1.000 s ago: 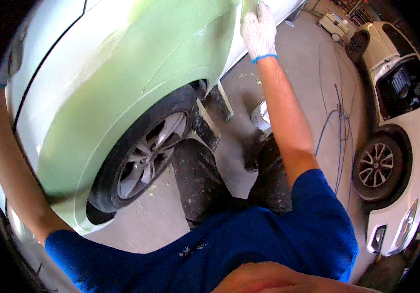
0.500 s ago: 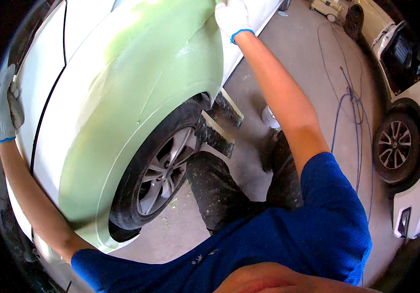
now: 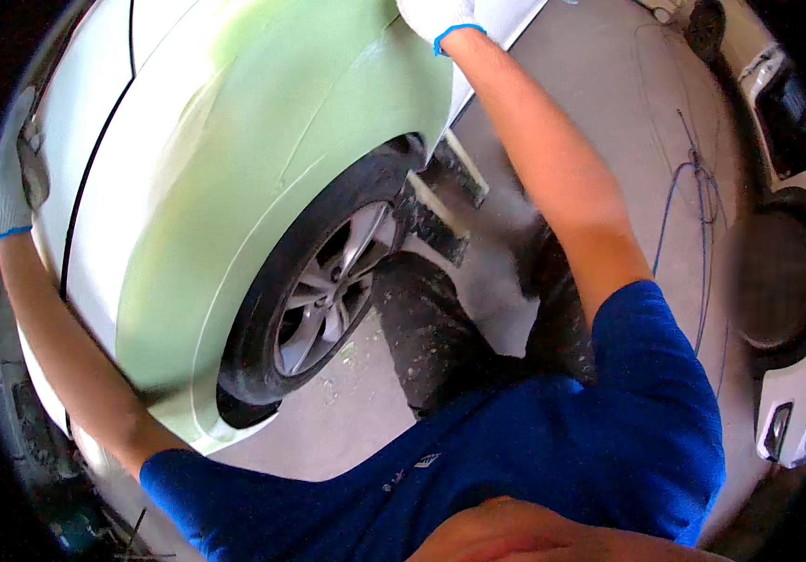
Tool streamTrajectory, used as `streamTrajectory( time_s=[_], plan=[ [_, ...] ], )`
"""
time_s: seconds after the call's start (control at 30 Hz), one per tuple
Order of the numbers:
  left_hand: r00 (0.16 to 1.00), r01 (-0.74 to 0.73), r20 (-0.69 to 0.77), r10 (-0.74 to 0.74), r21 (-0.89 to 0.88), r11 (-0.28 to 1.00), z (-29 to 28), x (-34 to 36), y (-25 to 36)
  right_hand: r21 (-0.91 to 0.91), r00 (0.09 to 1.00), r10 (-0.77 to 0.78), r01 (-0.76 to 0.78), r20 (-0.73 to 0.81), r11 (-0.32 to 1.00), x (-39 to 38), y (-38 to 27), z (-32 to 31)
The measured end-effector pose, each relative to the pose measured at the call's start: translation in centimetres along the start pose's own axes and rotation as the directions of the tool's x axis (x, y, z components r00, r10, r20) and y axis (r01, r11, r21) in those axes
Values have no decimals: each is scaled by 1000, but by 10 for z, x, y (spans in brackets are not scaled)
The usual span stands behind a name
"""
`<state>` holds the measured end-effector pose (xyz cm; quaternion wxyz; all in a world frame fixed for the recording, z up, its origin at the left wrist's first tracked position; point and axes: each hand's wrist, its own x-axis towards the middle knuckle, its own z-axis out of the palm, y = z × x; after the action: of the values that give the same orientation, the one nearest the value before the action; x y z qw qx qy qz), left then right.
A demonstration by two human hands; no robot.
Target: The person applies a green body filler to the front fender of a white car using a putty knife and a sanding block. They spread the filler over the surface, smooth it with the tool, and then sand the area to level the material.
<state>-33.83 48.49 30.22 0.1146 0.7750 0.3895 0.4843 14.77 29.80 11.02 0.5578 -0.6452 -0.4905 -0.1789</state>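
Note:
A white car panel with a large pale green filler-like patch, the fender (image 3: 234, 187), curves over the wheel (image 3: 323, 295) in front of me. My left hand (image 3: 10, 178), in a white knit glove with a blue cuff, lies along the panel's far left edge, fingers stretched out; a grey area shows on its palm side. At the top of the picture my right hand (image 3: 436, 17), gloved alike, is at the green patch's upper edge. Its fingers are cut off by the frame, so anything in them is hidden.
Two dark, board-like pieces (image 3: 436, 220) jut out beside the wheel. My knees, in dark spattered trousers (image 3: 431, 328), are close to the tyre. Blue and dark hoses or cables (image 3: 698, 187) lie on the grey floor to the right. Another white car (image 3: 777, 412) stands beyond them.
My view has shifted, so the wheel and fender appear higher and further right. The right hand now sits nearer the top edge; the left hand stays at the panel's left edge.

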Motion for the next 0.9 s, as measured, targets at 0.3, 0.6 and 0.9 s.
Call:
streamTrajectory(
  time_s=[0.3,0.6,0.9],
  plan=[
    [977,117,-167,-134,-105,988,32,-33,66,139,993,-111,115,-36,984,-59,-82,-8],
    [963,213,-143,-230,-123,969,23,-25,60,180,976,-214,205,28,962,-138,-159,-17],
    [989,89,-107,-103,-132,987,28,-53,80,493,895,-251,40,368,869,-164,-176,-59]
  ],
)
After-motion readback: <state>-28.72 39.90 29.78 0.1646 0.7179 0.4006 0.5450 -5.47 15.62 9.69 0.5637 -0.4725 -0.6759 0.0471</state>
